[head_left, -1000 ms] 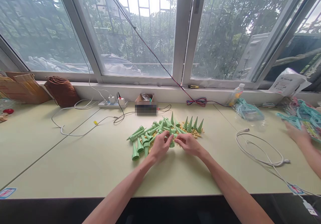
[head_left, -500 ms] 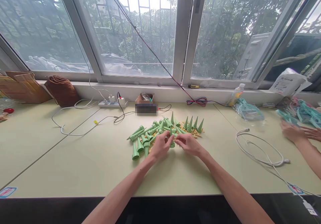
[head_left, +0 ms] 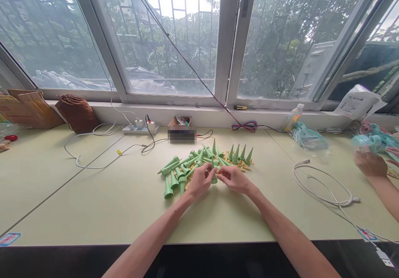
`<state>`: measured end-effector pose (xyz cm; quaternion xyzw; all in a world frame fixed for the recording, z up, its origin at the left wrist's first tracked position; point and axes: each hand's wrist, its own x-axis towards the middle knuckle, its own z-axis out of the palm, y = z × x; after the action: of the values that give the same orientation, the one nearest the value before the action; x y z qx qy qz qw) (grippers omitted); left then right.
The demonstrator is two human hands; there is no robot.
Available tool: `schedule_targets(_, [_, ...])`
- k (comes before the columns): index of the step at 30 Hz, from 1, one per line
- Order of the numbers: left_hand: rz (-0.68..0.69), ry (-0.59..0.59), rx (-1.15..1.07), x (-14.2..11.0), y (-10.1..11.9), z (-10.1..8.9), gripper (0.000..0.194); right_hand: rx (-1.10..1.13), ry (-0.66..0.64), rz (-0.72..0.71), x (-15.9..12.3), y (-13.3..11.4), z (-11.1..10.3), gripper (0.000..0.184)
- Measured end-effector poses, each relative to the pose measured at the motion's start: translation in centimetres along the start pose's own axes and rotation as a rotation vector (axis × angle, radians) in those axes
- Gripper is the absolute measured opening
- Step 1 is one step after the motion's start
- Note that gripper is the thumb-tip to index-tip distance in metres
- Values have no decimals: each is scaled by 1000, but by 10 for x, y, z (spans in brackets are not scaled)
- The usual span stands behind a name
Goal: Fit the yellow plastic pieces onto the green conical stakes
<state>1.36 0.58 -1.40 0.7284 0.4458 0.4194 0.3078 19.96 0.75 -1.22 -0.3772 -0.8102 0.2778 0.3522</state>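
My left hand [head_left: 201, 178] is closed around a green plastic spike [head_left: 214, 180], a cone with a wider collar, its tip pointing up. Against the spike's right side my right hand [head_left: 232, 177] pinches a small yellow-orange piece [head_left: 218, 172], mostly hidden by the fingertips. Several more green spikes [head_left: 168, 188] lie heaped to the left and behind my hands. Farther right, several green cones [head_left: 242, 154] stand upright among small yellow pegs [head_left: 246, 166].
A white cable [head_left: 324, 199] lies coiled at the right. Beyond it, a co-worker's hand [head_left: 369, 163] holds light-blue plastic parts [head_left: 368, 143]. Along the window wall are a power strip [head_left: 140, 128], a small box [head_left: 181, 134], a brown bag [head_left: 77, 112] and a bottle [head_left: 293, 116].
My hands stay almost still at the spike, with only slight finger movement. At the right, the co-worker's hand has shifted and raised a light-blue part.
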Motion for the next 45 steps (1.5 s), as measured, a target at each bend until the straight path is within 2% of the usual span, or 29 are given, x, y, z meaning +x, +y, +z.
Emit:
schedule_targets(9, [-5, -4, -8, 0, 2, 0, 33, -14, -3, 0, 0, 1, 0, 23])
schedule_targets(18, [6, 6, -11, 0, 1, 0, 34, -11, -9, -1, 0, 0, 0, 17])
schedule_targets(29, [19, -1, 0, 0, 2, -1, 35, -40, -5, -3, 0, 1, 0, 25])
schedule_targets(40, [19, -1, 35, -1, 1, -1, 34, -35, -6, 4, -1, 0, 0, 21])
schedule_targets(45, [18, -2, 39, -1, 2, -1, 35, -31, -7, 1, -1, 0, 0, 25])
